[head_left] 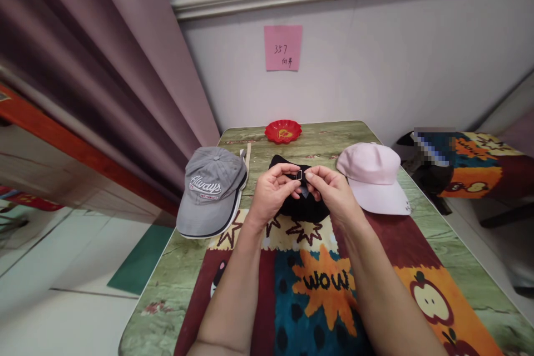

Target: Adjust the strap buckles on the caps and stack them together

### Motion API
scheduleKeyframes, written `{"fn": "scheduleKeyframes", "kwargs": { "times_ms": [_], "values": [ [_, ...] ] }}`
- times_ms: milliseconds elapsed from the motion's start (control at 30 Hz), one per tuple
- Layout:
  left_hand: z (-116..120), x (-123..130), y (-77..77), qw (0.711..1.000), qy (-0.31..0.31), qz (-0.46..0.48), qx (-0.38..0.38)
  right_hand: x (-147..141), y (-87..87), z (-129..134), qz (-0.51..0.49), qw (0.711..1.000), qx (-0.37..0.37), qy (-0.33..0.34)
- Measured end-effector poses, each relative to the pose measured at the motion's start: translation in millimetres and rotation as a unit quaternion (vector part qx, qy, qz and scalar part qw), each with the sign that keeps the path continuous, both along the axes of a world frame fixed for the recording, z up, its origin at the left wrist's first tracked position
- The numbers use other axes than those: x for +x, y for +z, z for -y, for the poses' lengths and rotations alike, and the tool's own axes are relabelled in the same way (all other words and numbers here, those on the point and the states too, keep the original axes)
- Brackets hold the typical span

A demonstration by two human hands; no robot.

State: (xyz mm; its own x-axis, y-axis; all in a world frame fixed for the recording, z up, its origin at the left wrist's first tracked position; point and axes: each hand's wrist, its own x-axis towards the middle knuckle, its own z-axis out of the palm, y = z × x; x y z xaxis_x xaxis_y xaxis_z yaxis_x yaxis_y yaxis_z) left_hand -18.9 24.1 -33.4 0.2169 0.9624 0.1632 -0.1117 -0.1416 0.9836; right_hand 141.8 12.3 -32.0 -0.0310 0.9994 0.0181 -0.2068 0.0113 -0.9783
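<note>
A black cap [302,212] lies on the table between my hands, partly hidden by them. Its back strap is raised, with a small metal buckle [299,174] showing between my fingertips. My left hand [273,192] is closed in a pinch on the buckle side of the strap. From the other side, my right hand [334,189] pinches the strap between thumb and fingers. To the left rests a grey cap [212,189] with white "Always" lettering. A pale pink cap [373,172] sits to the right, near my right forearm.
A red scalloped dish [283,132] stands at the back of the green wood-patterned table [154,300]. A colourful printed mat [246,289] lies under my arms. Behind are a wall and a pink note [283,48]; a curtain [137,50] hangs at left.
</note>
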Motion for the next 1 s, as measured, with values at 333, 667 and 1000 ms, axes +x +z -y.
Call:
{"fn": "scheduleKeyframes", "kwargs": {
  "times_ms": [333,667,1000],
  "values": [
    [1.9,-2.2,0.5,1.0,-0.004,-0.018,0.005,5.7,1.5,0.8,0.047,0.999,0.02,0.001],
    [2.8,1.1,2.7,0.998,0.003,-0.052,0.016,3.9,1.8,0.9,0.066,0.997,0.041,-0.001],
    [3.9,3.9,5.9,1.0,0.02,0.01,-0.003,3.0,-6.6,-1.3,0.122,0.986,0.116,0.001]
  ]
}}
